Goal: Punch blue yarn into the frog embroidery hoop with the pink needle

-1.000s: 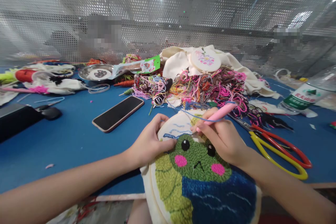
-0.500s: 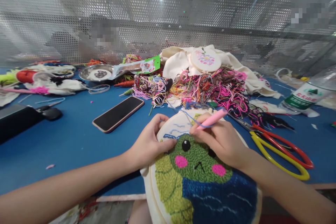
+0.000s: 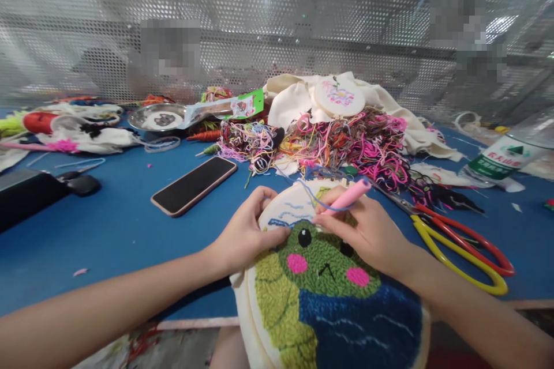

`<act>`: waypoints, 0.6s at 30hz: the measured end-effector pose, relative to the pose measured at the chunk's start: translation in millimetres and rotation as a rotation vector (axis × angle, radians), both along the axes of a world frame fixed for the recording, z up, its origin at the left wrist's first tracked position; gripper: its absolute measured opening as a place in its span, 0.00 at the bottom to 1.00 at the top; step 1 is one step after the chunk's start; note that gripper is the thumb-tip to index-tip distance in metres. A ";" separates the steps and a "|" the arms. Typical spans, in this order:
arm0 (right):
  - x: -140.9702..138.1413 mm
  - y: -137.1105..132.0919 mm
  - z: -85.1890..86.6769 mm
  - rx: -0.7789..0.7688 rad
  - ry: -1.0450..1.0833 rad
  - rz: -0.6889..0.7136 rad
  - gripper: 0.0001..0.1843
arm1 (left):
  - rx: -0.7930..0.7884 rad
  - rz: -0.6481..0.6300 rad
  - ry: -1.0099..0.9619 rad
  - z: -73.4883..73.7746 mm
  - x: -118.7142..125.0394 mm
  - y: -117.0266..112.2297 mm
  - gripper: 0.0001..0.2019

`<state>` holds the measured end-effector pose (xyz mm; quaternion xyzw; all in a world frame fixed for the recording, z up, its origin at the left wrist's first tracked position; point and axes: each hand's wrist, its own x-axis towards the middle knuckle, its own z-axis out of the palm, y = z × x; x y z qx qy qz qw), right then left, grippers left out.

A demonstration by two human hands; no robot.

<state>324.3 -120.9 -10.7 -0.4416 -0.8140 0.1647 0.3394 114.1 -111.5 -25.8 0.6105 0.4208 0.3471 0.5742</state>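
Observation:
An embroidery hoop [image 3: 277, 207] with a tufted green frog on blue water leans against the near table edge. My left hand [image 3: 246, 233] grips the hoop's upper left rim, thumb on the cloth. My right hand [image 3: 367, 230] is closed round a pink punch needle [image 3: 348, 197], its tip on the white cloth just above the frog's head. A blue thread [image 3: 314, 199] loops from the needle across the cloth.
A phone [image 3: 194, 185] lies face up to the left. A heap of tangled coloured threads [image 3: 346, 144] and cream cloth with a small hoop [image 3: 339, 97] sits behind. Red and yellow scissors [image 3: 459, 242] lie at right, a bottle [image 3: 506, 155] beyond. A metal dish [image 3: 156, 118] stands back left.
My right hand and the pink needle have shifted slightly left along the top of the frog's head. The left hand keeps its grip on the hoop.

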 end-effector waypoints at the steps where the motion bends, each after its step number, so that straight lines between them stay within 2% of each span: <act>1: -0.5 -0.2 0.9 -0.008 0.003 0.003 0.10 | 0.002 0.000 0.000 0.1 0.0 -0.4 0.18; 9: 2.7 1.8 -0.6 -0.021 0.043 -0.071 0.12 | 0.050 0.023 0.043 3.3 -0.7 -1.7 0.19; 14: 4.6 1.2 -2.6 -0.042 0.106 -0.068 0.14 | 0.055 0.019 0.064 2.5 -1.3 -0.5 0.20; 18: 4.7 -0.4 -1.3 -0.015 0.043 -0.038 0.13 | 0.054 0.004 0.034 2.1 -0.6 -0.4 0.20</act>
